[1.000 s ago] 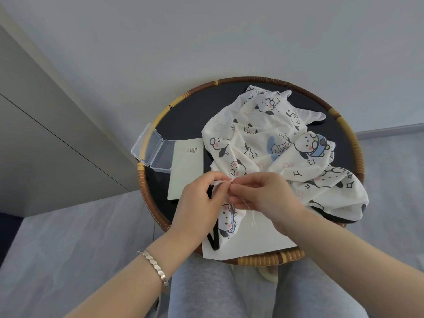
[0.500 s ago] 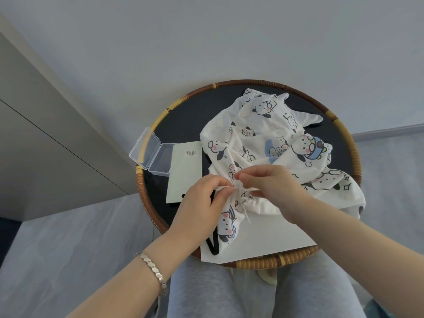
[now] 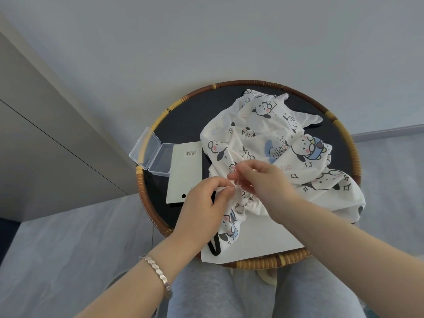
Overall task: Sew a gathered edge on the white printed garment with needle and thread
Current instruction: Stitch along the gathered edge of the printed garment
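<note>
The white garment (image 3: 263, 125), printed with cartoon dogs, lies crumpled right of centre. Its lower edge is bunched into tight gathers at mid-frame, where a pale thread (image 3: 238, 184) shows faintly.

garment (image 3: 270, 143) on tray (image 3: 353, 157) | box (image 3: 151, 154) left | card (image 3: 183, 173) between

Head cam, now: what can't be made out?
All head view.
- Needle: too small and blurred at the right hand's pinch; unclear whether it is held there.
- Thread: just a faint pale blur below that pinch.
- Gathered edge of the garment: largely covered by the left hand pinching it.
- Card print: too small to read.
- Black band: runs under garment and left hand.
</note>
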`<control>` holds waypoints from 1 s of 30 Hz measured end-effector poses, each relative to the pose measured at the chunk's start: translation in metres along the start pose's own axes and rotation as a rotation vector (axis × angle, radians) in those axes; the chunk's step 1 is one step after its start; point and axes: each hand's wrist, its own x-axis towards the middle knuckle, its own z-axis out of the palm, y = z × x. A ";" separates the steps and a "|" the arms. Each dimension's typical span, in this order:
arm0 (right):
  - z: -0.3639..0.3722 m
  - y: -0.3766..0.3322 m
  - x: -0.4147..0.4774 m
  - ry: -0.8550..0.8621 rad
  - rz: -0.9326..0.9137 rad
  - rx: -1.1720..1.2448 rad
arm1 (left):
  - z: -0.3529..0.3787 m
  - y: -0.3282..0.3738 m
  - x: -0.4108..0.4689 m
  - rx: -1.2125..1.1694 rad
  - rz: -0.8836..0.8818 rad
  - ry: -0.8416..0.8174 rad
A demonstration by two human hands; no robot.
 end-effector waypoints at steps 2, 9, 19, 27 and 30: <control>0.000 -0.005 0.006 -0.002 0.039 0.311 | 0.000 0.001 0.000 -0.050 -0.004 -0.011; -0.026 0.004 0.031 0.006 -0.220 -0.413 | -0.007 0.001 0.006 -0.436 -0.234 0.029; -0.061 -0.019 0.041 0.081 -0.256 -0.860 | -0.008 -0.004 0.007 -0.406 -0.243 0.055; -0.023 -0.020 0.012 -0.459 -0.137 -0.601 | -0.007 -0.001 0.006 -0.397 -0.219 0.029; -0.024 -0.017 0.015 -0.438 -0.104 -0.621 | -0.008 -0.002 0.005 -0.368 -0.215 0.029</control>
